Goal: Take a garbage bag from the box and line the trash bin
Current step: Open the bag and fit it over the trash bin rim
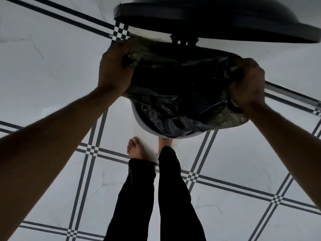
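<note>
A black garbage bag (pixel 177 105) is spread over the mouth of a round trash bin (pixel 139 117), whose pale rim shows at the lower left edge. The bin's dark lid (pixel 217 18) stands raised behind it at the top of the view. My left hand (pixel 114 70) grips the bag's edge at the bin's left side. On the right side, my right hand (pixel 248 86) holds the bag's edge bunched in its fingers. The bag's plastic folds outward over the rim near both hands. The box is not in view.
White marble floor tiles with dark striped borders (pixel 93 150) lie all around. My bare left foot (pixel 135 148) and dark trouser legs (pixel 166 188) stand just in front of the bin; the other foot is partly hidden under it.
</note>
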Action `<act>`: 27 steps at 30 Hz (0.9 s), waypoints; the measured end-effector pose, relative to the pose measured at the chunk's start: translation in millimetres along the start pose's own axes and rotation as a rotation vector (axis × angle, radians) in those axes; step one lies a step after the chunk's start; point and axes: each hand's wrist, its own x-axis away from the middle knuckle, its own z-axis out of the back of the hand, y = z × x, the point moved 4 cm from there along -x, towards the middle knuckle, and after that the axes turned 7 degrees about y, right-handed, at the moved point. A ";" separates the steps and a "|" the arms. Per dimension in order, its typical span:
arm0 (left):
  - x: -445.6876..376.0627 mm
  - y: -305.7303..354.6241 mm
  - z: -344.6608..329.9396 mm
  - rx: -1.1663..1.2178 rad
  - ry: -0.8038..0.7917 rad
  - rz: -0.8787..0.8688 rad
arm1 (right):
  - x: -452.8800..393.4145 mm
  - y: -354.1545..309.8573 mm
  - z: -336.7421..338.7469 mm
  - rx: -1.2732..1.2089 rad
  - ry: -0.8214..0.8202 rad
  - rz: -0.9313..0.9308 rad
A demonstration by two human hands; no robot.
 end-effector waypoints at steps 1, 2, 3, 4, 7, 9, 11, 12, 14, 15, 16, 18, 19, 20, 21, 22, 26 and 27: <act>-4.5 -0.3 -3.8 -0.017 -0.007 -0.010 | -2.5 0.1 -0.9 -0.020 -0.007 -0.013; -8.8 0.2 -7.0 -0.035 -0.023 -0.019 | -4.3 -0.9 -1.2 -0.037 -0.026 -0.026; -13.0 -0.7 -12.0 -0.050 -0.048 -0.014 | -6.2 -1.3 -3.5 -0.060 -0.047 -0.044; -17.6 -1.7 -16.6 -0.059 -0.071 -0.001 | -8.1 -2.1 -5.5 -0.086 -0.062 -0.064; -28.1 -11.7 -28.6 -0.068 -0.149 0.132 | -17.4 -0.5 -13.6 -0.148 -0.069 -0.133; -27.5 -21.5 -31.4 -0.027 -0.208 0.313 | -20.9 5.9 -20.2 -0.189 -0.118 -0.206; -19.5 -32.3 -29.6 -0.015 -0.224 0.426 | -16.2 16.5 -29.6 -0.233 -0.200 -0.273; -13.0 -36.5 -26.0 -0.042 -0.209 0.419 | -9.0 20.6 -32.9 -0.250 -0.242 -0.298; 6.3 -42.6 -15.0 -0.104 -0.137 0.375 | 10.2 27.7 -38.4 -0.271 -0.281 -0.312; 17.9 -45.3 -9.8 -0.112 -0.113 0.363 | 19.6 29.4 -38.8 -0.272 -0.277 -0.316; 30.1 -46.5 -6.4 -0.108 -0.103 0.359 | 27.4 30.5 -37.8 -0.261 -0.251 -0.316; 53.5 -48.2 -2.8 -0.092 -0.090 0.387 | 39.1 29.6 -34.6 -0.240 -0.163 -0.265; 62.6 -50.1 -2.7 -0.066 -0.072 0.418 | 45.1 27.5 -34.3 -0.246 -0.139 -0.233; 71.2 -51.1 -2.0 -0.021 -0.049 0.459 | 52.5 27.7 -36.9 -0.252 -0.134 -0.219; 79.0 -52.9 -2.0 0.028 -0.025 0.503 | 60.7 30.5 -41.5 -0.269 -0.139 -0.229; 86.3 -54.3 -2.9 0.063 -0.018 0.545 | 69.1 33.8 -44.8 -0.285 -0.144 -0.260; 105.7 -59.9 -12.7 0.170 -0.114 0.751 | 90.8 33.9 -45.8 -0.327 -0.148 -0.339; 108.0 -59.1 -15.1 0.254 -0.138 0.828 | 92.1 31.8 -44.4 -0.355 -0.141 -0.318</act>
